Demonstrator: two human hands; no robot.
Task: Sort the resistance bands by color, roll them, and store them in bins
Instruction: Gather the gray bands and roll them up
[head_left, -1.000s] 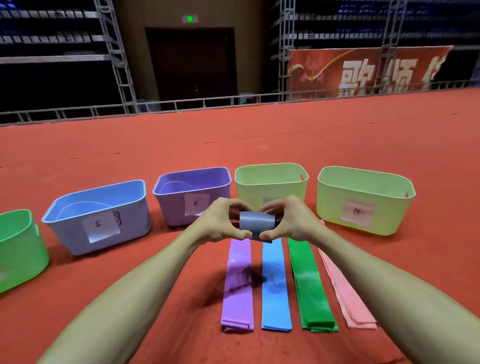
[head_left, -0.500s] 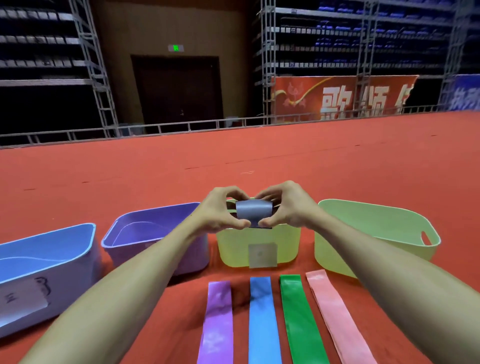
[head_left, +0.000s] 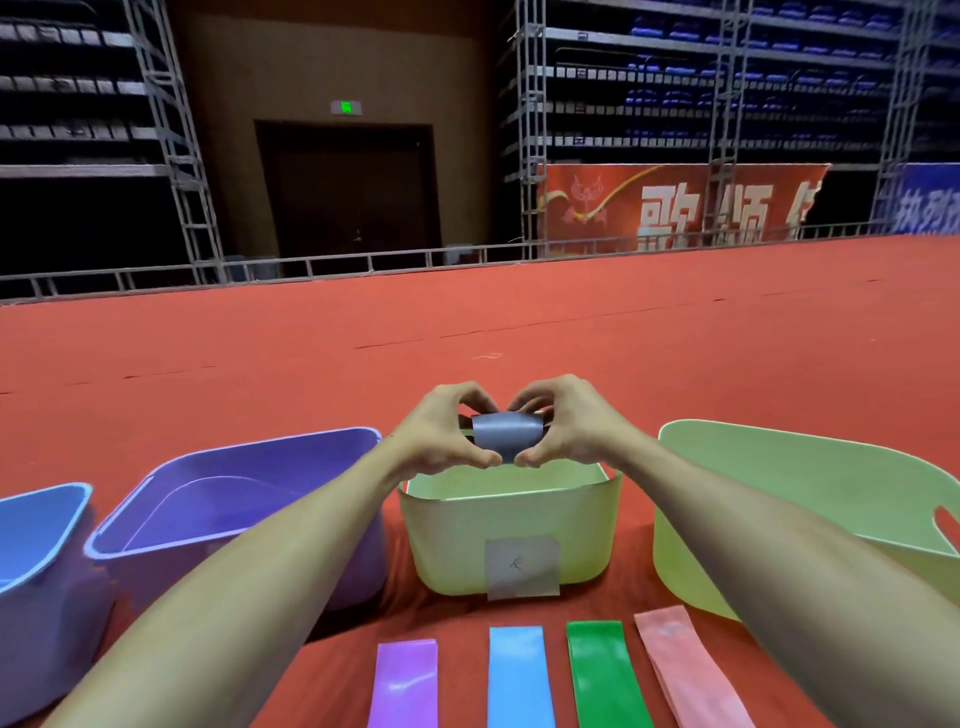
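A rolled grey band hangs in the air between both hands, above the middle pale-green bin that carries a grey label. My left hand pinches its left end and my right hand pinches its right end. Flat on the red carpet near me lie a purple band, a blue band, a green band and a pink band, side by side.
A purple bin and a blue bin stand to the left, and a second pale-green bin to the right. Red carpet stretches beyond to a metal rail and scaffold stands.
Both hands have carried the rolled grey band forward from over the flat bands to above the middle pale-green bin. The view has moved closer to the bins.
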